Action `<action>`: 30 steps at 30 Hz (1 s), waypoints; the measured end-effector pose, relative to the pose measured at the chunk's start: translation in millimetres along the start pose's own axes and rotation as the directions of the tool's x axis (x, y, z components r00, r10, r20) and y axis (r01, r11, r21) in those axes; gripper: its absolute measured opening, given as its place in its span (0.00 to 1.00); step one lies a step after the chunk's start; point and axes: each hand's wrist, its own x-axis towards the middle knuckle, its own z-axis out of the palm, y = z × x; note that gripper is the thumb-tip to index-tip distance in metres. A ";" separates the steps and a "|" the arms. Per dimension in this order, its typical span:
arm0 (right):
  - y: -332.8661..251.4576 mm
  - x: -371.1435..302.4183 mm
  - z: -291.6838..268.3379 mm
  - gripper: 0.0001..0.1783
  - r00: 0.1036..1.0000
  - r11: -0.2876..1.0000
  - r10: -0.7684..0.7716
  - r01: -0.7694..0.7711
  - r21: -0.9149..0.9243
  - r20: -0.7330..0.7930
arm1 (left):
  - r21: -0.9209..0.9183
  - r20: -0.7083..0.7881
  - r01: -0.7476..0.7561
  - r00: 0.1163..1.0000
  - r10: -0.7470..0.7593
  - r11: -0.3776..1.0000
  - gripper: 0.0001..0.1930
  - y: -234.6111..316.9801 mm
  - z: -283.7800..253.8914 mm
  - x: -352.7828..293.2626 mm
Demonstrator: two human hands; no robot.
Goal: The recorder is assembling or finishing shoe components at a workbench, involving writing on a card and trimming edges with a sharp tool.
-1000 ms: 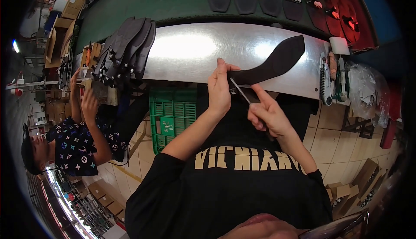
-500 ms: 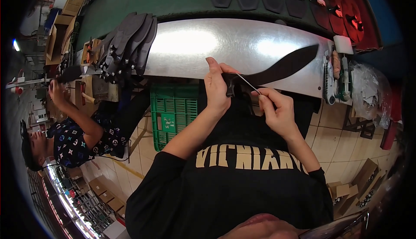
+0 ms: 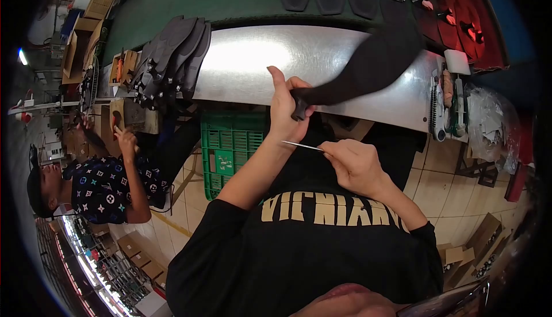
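My left hand (image 3: 283, 107) grips the narrow end of a flat black paddle-shaped piece (image 3: 374, 64), thumb raised. The broad end reaches up and right above the metal worktop, partly blurred; a dark knob shows at the gripped end. Between the fingers and thumb of my right hand (image 3: 353, 164) is a slim pointed metal tool (image 3: 302, 145); its exact kind is unclear. The tool lies below the paddle-shaped piece, apart from it, its tip in front of my left wrist.
Dark paddle-shaped pieces are piled on the left of the metal worktop (image 3: 241, 81). Several similar pieces stand on the green surface (image 3: 230, 1) beyond. Cutters (image 3: 438, 110) and a plastic bag (image 3: 491, 124) are at the right. A green crate (image 3: 230, 150) stands below; a co-worker (image 3: 109, 185) sits left.
My left hand has turned the paddle-shaped piece so its broad face shows. My right hand has drawn the metal tool down and away from it, and the tip now points left.
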 end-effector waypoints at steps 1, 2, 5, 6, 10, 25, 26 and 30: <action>4.4 2.3 -0.3 0.10 0.996 1.000 -0.007 0.009 0.017 -0.083 | -0.143 -0.069 0.131 0.988 -0.141 0.981 0.38 6.6 14.0 -1.9; 8.1 7.4 -2.9 0.09 0.982 0.999 0.005 -0.014 -0.052 -0.188 | -0.292 -0.115 0.244 0.951 -0.287 0.925 0.36 10.1 21.3 -2.8; 6.7 15.0 -14.4 0.03 0.970 0.974 0.190 -0.206 -0.097 -0.154 | -0.552 0.185 0.352 0.936 -0.301 0.756 0.29 -20.3 -3.0 -2.7; 6.5 15.8 -11.0 0.03 0.969 0.974 0.191 -0.207 -0.094 -0.154 | -0.586 0.312 0.372 0.923 -0.224 0.720 0.28 -29.1 -11.1 -2.9; 10.6 15.9 -0.5 0.02 0.972 0.978 0.131 -0.159 -0.133 -0.197 | -0.603 0.210 0.381 0.923 -0.322 0.701 0.26 -24.0 9.8 -7.1; -1.5 9.8 28.7 0.02 0.996 0.994 0.082 -0.080 0.068 -0.031 | -0.482 0.074 0.352 0.929 -0.363 0.802 0.39 -12.0 -3.5 20.7; -2.0 16.2 24.7 0.02 0.999 0.997 0.034 -0.033 0.076 -0.013 | -0.433 0.032 0.306 0.945 -0.324 0.848 0.41 -0.1 -7.6 23.2; 4.6 31.1 -15.0 0.04 0.929 0.954 0.288 -0.300 -0.016 -0.233 | 0.011 -0.062 -0.068 0.996 0.069 0.998 0.23 45.8 -41.6 26.8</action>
